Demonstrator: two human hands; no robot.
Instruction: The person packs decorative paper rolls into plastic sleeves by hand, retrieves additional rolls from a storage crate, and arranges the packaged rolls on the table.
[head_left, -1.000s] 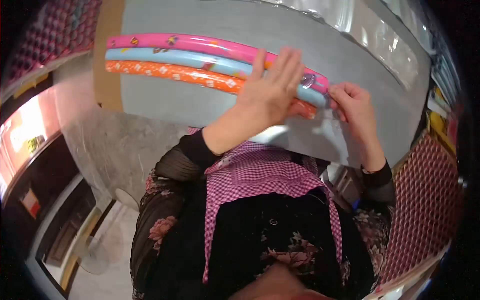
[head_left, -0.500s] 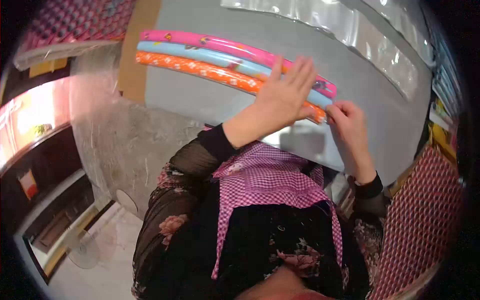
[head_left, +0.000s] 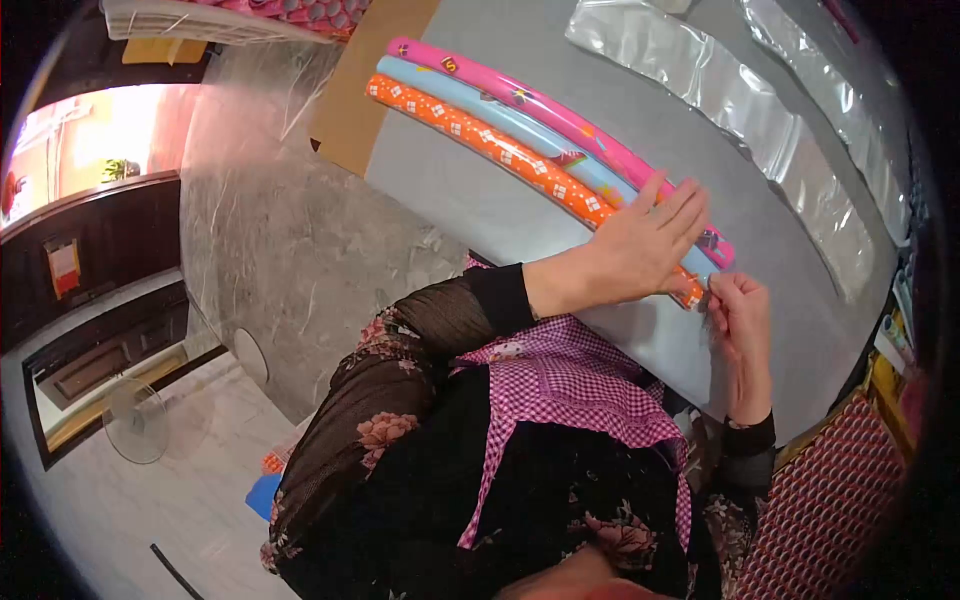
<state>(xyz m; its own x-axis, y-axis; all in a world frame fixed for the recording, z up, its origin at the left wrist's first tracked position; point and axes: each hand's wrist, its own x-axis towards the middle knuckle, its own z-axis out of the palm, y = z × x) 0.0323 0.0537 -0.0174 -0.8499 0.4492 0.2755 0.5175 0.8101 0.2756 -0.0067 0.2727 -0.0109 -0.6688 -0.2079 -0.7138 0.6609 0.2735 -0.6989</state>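
On the worktop [head_left: 815, 335], my left hand [head_left: 648, 245] lies flat across three side-by-side rolls [head_left: 528, 130], apparently steadying them; my right hand [head_left: 742, 310] pinches at their ends, on what I can't tell.

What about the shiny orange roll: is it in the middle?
No: the shiny blue roll separates the orange roll from the pink roll.

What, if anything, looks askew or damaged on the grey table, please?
Nothing stands out: the glossy pink roll, pale-blue roll and orange white-patterned roll lie side by side, ends roughly level, without visible tears. Their bend is probably lens distortion.
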